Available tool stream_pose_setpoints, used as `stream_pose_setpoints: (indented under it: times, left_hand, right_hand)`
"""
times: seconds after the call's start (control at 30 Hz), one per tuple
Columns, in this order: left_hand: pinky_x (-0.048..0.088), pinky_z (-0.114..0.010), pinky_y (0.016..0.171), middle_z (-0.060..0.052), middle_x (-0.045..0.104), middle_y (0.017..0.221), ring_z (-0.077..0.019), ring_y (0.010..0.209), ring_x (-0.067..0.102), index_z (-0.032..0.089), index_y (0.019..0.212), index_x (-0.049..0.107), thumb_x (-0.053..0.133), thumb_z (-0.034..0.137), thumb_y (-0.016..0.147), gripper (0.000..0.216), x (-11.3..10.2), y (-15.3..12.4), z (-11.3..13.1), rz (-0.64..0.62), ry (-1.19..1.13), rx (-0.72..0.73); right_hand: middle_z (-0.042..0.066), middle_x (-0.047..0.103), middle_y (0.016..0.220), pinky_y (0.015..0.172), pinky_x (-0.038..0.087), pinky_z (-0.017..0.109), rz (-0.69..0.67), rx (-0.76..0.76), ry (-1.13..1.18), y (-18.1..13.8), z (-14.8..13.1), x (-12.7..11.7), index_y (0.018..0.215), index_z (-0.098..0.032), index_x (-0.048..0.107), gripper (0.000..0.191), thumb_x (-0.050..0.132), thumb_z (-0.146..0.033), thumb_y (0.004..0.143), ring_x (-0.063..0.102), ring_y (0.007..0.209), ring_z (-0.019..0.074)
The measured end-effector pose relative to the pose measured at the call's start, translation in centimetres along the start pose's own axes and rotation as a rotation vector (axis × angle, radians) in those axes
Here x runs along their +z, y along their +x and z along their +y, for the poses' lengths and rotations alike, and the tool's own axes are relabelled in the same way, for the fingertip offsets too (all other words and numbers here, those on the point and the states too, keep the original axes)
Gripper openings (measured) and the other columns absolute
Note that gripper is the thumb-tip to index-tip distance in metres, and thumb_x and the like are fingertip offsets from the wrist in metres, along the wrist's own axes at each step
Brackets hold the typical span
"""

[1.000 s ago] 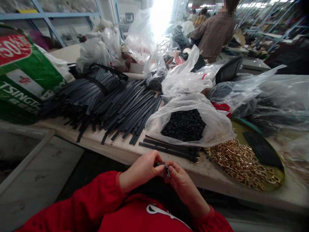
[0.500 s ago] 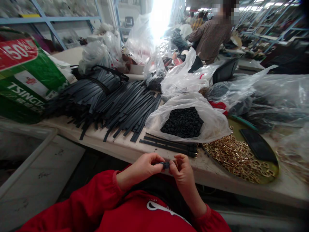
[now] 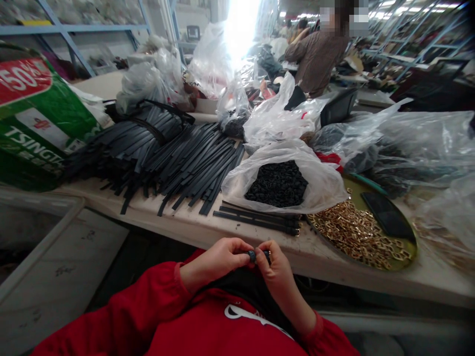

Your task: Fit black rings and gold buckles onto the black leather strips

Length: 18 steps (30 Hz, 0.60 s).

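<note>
1. Red sleeves come up from the bottom of the head view. Both bare hands meet close to the person's chest, just below the near edge of the bench.
2. The left hand and the right hand touch at the tips. A small black piece sits between them. It is too small to tell just what it is.
3. The fingers of both hands are curled in tight and narrow. They pinch the small black piece from both sides.
4. A few short black straps lie side by side on the bench, near its edge and just past the hands.
5. Behind those straps is a clear plastic bag. It is open at the top and full of little black loops.
6. To the right of the bag is a round gold tray. It holds a heap of shiny gold buckles. A flat black thing lies on the tray too.
7. To the left is a big pile of long black strips. They are spread out like a fan, and some ends hang over the bench edge.
8. A green and red sack stands at the far left end of the bench.
9. More see-through bags crowd the far side of the bench. Another person in a brown top is far back, turned away.
</note>
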<state>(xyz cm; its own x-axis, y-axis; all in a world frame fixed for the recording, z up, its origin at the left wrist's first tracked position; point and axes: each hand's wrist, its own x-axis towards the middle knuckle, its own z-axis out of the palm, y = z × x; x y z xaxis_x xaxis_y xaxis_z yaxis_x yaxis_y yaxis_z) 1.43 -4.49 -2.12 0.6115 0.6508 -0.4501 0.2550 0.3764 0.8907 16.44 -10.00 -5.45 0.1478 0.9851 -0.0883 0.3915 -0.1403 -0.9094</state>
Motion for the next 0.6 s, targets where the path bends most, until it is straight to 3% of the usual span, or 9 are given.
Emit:
stream_pose_setpoints:
  times: [0.17, 0.37, 0.6]
  left_hand:
    - [0.036, -0.018, 0.051, -0.001, 0.066, 0.076, -0.0086, 0.057, 0.05, 0.012, 0.091, 0.062, 0.057, 0.03, 0.072, 0.027, -0.2, -0.2, 0.3, -0.011, 0.138, -0.063]
    - [0.032, -0.018, 0.044, 0.001, 0.062, 0.064, -0.0071, 0.048, 0.042, 0.013, 0.073, 0.06, 0.05, 0.031, 0.074, 0.021, -1.2, -0.8, 0.9, -0.227, 0.261, -0.156]
    - [0.029, -0.019, 0.044, 0.003, 0.058, 0.058, -0.0077, 0.048, 0.042, 0.014, 0.064, 0.058, 0.048, 0.034, 0.074, 0.024, -0.6, -0.3, 0.2, -0.164, 0.332, -0.166]
  right_hand:
    - [-0.004, 0.051, 0.056, 0.047, 0.035, 0.021, -0.145, -0.064, 0.008, -0.4, 0.5, -0.5, 0.075, -0.02, 0.045, 0.022, 0.04, -0.039, 0.084, 0.046, 0.049, 0.01]
    - [-0.004, 0.047, 0.06, 0.048, 0.032, 0.022, -0.178, -0.094, -0.055, -0.8, 1.1, -0.6, 0.078, -0.02, 0.045, 0.021, 0.038, -0.037, 0.087, 0.044, 0.052, 0.0096]
    - [-0.001, 0.052, 0.066, 0.054, 0.037, 0.022, -0.251, -0.156, -0.078, -0.7, 1.3, -0.6, 0.077, -0.02, 0.045, 0.02, 0.035, -0.033, 0.089, 0.048, 0.059, 0.0108]
